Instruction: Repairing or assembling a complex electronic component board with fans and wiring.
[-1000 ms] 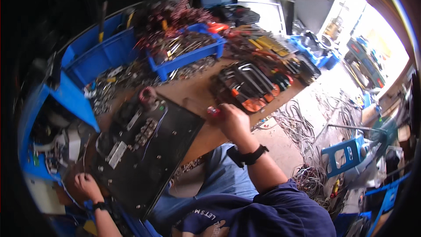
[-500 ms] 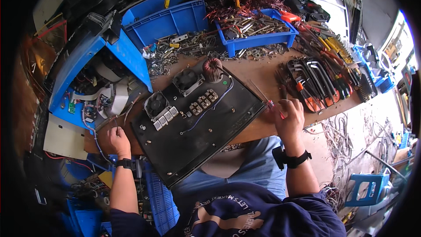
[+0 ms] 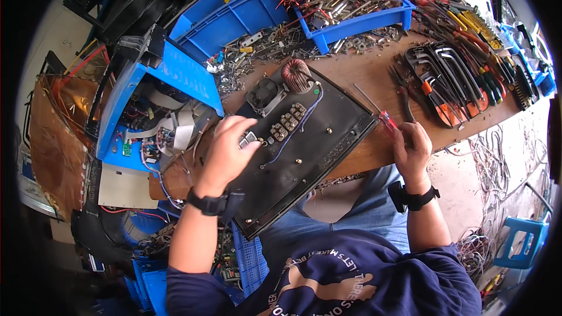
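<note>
A black flat panel (image 3: 319,149) lies tilted across the bench's near edge. My left hand (image 3: 225,155) is over its left side, thumb and fingers apart around the silver metal blocks (image 3: 249,138), covering one of the two fans. Whether the fingertips touch the blocks I cannot tell. The other fan (image 3: 263,95) shows farther back, near a copper-wound coil (image 3: 297,76). Several metal terminals (image 3: 287,123) and a blue wire (image 3: 287,146) are in the panel's middle. My right hand (image 3: 413,149) is closed on the red handle of a screwdriver (image 3: 387,122), its shaft pointing away to the left.
An opened blue device housing (image 3: 126,111) stands at the left, with wires and boards inside. Blue bins (image 3: 234,20) and loose metal scrap line the back. Pliers (image 3: 404,90), a hex key set (image 3: 448,82) and other tools lie at the right. A blue stool (image 3: 521,243) stands on the floor.
My left hand has moved up and right from the bench's left edge to over the panel. My right hand keeps the screwdriver. The whole view has shifted.
</note>
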